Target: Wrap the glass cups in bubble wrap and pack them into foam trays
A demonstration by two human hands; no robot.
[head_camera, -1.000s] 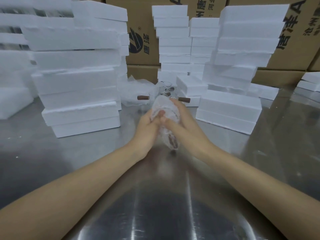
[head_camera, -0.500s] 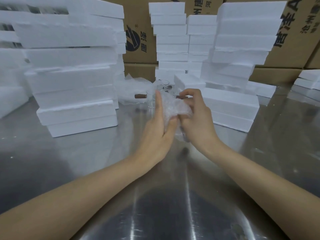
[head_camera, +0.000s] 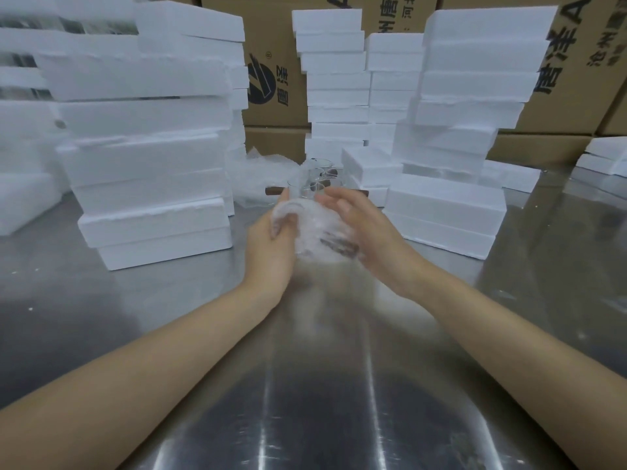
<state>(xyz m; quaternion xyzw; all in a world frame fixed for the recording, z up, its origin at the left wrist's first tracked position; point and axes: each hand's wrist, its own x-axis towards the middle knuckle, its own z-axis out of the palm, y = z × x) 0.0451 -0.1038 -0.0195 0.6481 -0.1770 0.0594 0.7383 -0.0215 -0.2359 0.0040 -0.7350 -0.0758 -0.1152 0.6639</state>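
One glass cup [head_camera: 320, 232] is in the middle of being wrapped. It sits inside a puff of bubble wrap [head_camera: 307, 217], held up over the shiny bench [head_camera: 509, 300], between the two hands. The left hand [head_camera: 271, 245] grips the wrap, with its fingers [head_camera: 283, 223] curled into it. The right hand [head_camera: 364, 228] lies flat along the other side, fingers straight and close together. The cup's brown handle shows through the wrap, so this cup is not finished.

Just behind the hands stand more bare glass cups [head_camera: 314, 179], next to loose bubble wrap [head_camera: 268, 174]. These look still left to do. White foam trays [head_camera: 149, 157] are stacked all around the hands. I cannot tell if any are filled.
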